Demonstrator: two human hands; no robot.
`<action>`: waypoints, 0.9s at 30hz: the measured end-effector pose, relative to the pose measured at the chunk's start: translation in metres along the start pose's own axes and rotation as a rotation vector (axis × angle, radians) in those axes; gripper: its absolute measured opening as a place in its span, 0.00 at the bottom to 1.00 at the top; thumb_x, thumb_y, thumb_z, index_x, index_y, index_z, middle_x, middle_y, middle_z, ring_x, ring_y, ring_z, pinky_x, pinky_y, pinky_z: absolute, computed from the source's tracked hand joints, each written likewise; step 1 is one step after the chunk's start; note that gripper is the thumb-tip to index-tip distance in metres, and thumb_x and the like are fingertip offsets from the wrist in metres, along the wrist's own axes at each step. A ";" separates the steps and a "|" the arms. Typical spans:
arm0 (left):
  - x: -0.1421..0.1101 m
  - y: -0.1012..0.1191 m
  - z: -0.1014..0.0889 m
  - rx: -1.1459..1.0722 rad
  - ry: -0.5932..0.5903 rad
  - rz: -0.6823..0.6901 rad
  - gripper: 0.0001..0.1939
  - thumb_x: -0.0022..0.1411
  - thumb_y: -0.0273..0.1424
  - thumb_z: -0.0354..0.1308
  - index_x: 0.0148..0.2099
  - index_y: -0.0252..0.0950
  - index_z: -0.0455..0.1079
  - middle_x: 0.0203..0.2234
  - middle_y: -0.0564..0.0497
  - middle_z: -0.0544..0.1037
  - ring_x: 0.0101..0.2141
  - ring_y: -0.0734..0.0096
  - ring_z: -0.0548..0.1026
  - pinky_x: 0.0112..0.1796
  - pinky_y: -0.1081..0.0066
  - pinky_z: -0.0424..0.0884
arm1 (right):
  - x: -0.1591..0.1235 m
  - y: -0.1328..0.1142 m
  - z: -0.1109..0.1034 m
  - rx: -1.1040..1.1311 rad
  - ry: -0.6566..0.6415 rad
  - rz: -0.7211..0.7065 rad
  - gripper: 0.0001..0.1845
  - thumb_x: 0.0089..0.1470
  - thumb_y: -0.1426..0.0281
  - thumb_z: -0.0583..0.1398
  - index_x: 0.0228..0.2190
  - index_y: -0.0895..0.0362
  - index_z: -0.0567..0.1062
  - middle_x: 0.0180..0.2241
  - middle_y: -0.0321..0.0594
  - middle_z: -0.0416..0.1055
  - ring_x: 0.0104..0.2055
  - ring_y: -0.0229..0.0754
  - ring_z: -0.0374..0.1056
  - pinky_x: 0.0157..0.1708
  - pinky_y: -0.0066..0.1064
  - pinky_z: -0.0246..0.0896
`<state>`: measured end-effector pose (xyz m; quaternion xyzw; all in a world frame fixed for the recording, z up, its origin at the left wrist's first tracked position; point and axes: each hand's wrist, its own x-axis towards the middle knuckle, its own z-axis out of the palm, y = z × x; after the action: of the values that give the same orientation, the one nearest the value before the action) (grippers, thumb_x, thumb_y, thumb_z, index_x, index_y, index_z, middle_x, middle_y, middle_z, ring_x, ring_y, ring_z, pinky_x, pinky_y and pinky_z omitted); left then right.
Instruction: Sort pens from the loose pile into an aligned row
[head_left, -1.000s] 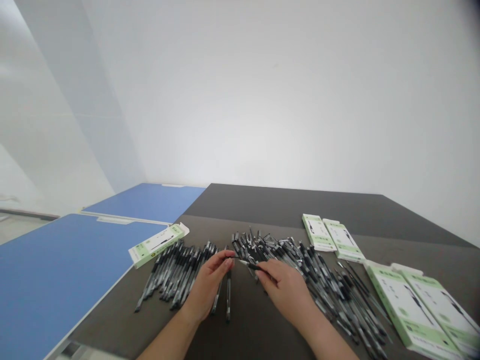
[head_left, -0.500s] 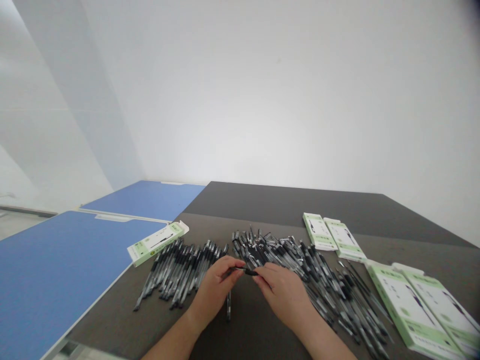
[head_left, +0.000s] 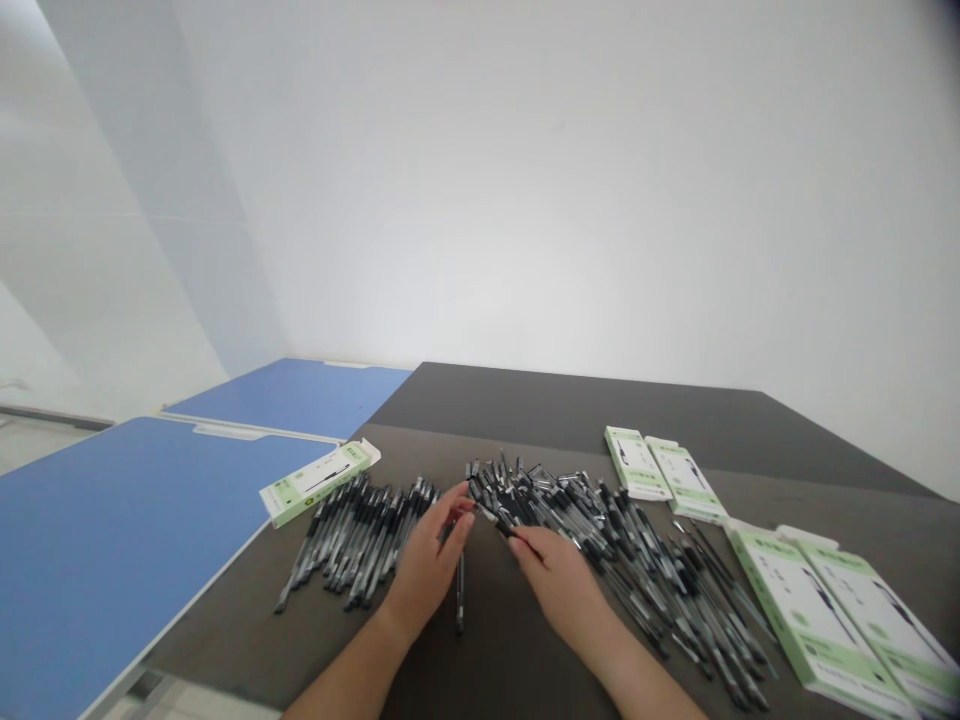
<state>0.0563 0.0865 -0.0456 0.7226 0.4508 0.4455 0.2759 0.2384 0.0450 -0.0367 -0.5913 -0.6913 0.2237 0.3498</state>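
Note:
My right hand (head_left: pixel 559 585) pinches a black gel pen (head_left: pixel 501 526) between its fingertips, at the near edge of a loose heap of black pens (head_left: pixel 592 525). The fingertips of my left hand (head_left: pixel 427 565) are close to the pen's far end, and I cannot tell whether they hold anything. To the left of that hand is a neater row of pens (head_left: pixel 360 540) lying side by side. One single pen (head_left: pixel 460 595) lies apart on the dark table, just beyond my left hand's thumb side.
Several white-and-green pen boxes lie around the pens: one (head_left: pixel 319 485) at the left, two (head_left: pixel 660 470) at the back right, two (head_left: pixel 840 620) at the front right. The dark table (head_left: pixel 570 420) adjoins blue tables (head_left: pixel 127 540) on the left.
My hands have moved apart. The pen no longer sits between both hands and now angles towards the heap from my right hand's fingertips.

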 end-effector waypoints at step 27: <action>-0.004 -0.009 0.002 0.589 0.173 0.115 0.10 0.57 0.25 0.50 0.36 0.37 0.72 0.36 0.46 0.71 0.38 0.63 0.69 0.42 0.62 0.64 | 0.003 -0.047 0.046 -0.601 -0.217 0.049 0.12 0.55 0.71 0.52 0.42 0.58 0.70 0.35 0.47 0.76 0.38 0.47 0.73 0.35 0.32 0.62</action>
<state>0.0538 0.0872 -0.0554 0.7554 0.5404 0.3704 -0.0104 0.1723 0.0433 -0.0324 -0.6574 -0.7452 0.0797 0.0782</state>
